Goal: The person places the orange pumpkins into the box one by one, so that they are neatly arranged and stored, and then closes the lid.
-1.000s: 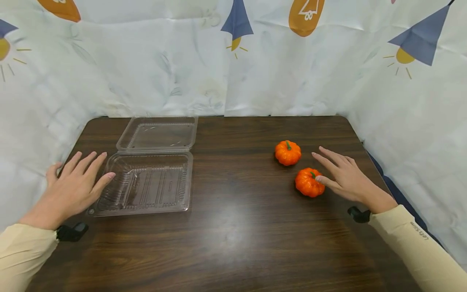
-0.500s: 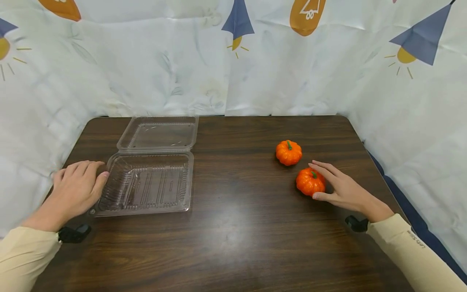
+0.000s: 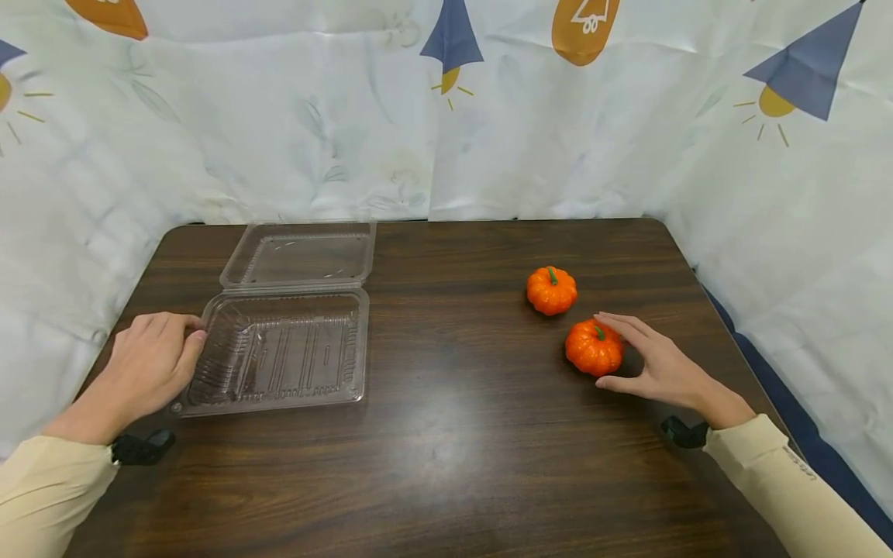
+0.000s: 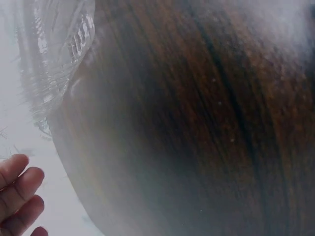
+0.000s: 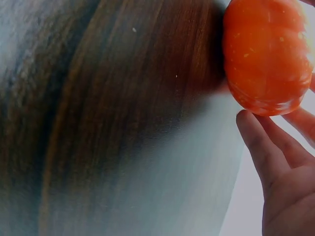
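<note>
A small orange pumpkin (image 3: 594, 349) with a green stem stands on the dark wooden table (image 3: 446, 465). My right hand (image 3: 656, 364) curves round its right side, index finger at the far edge and thumb at the near one; the right wrist view has the pumpkin (image 5: 268, 54) between thumb and fingers. Behind it stands a second pumpkin (image 3: 551, 291). On the left lies a clear plastic clamshell box (image 3: 286, 404), its lid folded back. My left hand (image 3: 153, 356) is beside the box's left rim, thumb and forefinger close to it; its loosely bent fingers (image 4: 24, 189) show in the left wrist view.
The box's lid (image 3: 303, 260) lies flat near the table's back edge. A white printed curtain (image 3: 488, 155) surrounds the table at the back and sides. Dark blue cloth (image 3: 760, 380) shows beyond the right edge.
My right hand has come down and forward, and its thumb and fingers now surround the nearer pumpkin. The left hand's spread fingers have drawn in beside the box rim. Pumpkins and box stay put.
</note>
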`<control>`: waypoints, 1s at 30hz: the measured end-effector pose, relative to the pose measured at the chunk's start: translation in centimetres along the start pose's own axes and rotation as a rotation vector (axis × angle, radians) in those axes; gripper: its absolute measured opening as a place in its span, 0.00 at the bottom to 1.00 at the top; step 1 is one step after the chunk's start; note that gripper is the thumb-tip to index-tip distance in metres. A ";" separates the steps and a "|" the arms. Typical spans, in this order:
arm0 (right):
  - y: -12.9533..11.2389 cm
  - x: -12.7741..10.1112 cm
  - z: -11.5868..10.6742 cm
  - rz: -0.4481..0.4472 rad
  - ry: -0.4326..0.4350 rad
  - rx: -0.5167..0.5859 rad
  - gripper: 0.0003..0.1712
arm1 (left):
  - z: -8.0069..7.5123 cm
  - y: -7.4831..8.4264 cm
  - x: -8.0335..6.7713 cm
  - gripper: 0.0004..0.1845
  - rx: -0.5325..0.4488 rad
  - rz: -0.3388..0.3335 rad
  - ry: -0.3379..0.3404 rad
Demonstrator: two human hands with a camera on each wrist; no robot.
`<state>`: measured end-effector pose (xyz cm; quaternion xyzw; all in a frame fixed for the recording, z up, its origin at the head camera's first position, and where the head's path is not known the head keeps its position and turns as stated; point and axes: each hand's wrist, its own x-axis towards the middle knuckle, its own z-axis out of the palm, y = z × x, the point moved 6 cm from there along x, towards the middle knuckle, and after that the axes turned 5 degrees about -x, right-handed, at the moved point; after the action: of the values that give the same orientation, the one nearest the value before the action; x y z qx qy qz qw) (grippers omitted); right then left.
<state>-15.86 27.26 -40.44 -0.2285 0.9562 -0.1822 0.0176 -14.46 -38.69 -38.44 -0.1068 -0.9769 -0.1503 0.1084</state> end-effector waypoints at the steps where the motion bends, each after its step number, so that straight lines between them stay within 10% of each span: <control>1: 0.0 0.0 0.0 0.002 0.000 0.000 0.55 | 0.0 0.0 0.0 0.16 -0.009 -0.004 -0.007; 12: -0.5 0.0 0.0 0.021 0.016 -0.001 0.55 | -0.3 -0.5 0.5 0.15 -0.106 0.025 -0.056; 21: -0.9 0.1 0.2 0.031 0.008 0.019 0.54 | -0.3 -1.4 -0.3 0.27 -0.203 -0.250 -0.292; 30: -1.5 0.2 0.1 0.024 0.030 0.002 0.54 | -0.2 -1.5 -0.6 0.29 -0.401 -0.313 -0.377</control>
<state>-15.35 25.92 -39.99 -0.2143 0.9588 -0.1863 0.0058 -14.22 -40.28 -38.86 -0.0006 -0.9353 -0.3320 -0.1223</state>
